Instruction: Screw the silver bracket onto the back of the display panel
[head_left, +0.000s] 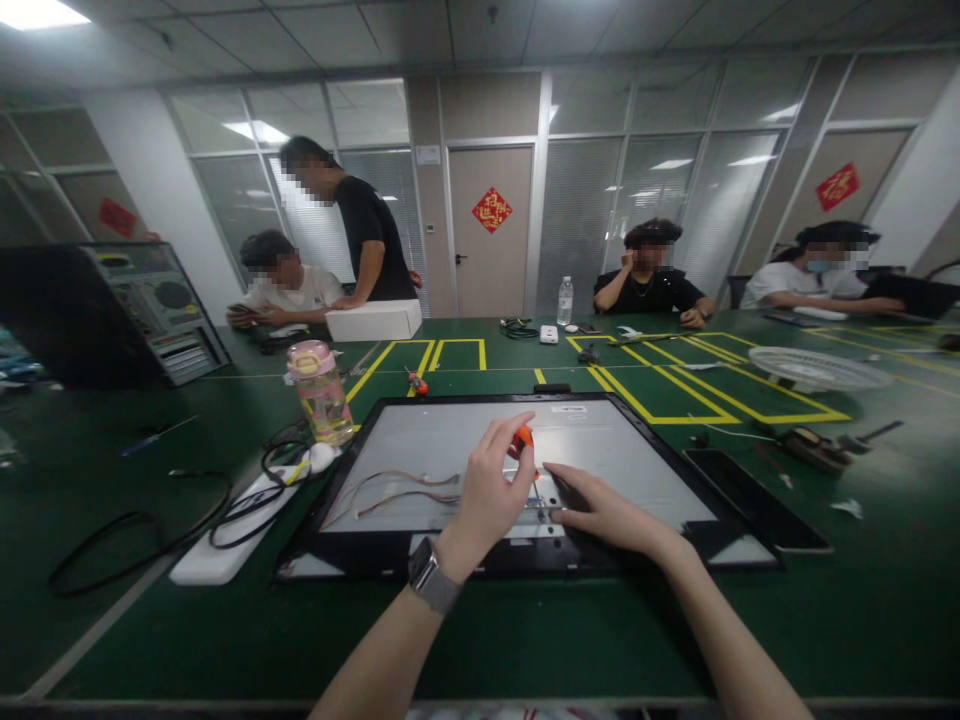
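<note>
My left hand, with a watch on its wrist, is closed around the orange handle of a screwdriver. The screwdriver stands upright, its shaft pointing down at a small metal plate on the back of a flat display panel. Beside it on the right, my right hand rests on the panel with fingers stretched out, the tips touching the plate's edge. Thin loose wires lie across the panel to the left. My left hand hides part of the plate, and I cannot see the screwdriver tip clearly.
Left of the panel are a white power strip with black cables and a drink bottle. A black phone-like slab lies to the right. Another screwdriver lies beyond the panel. Several people sit or stand across the green table.
</note>
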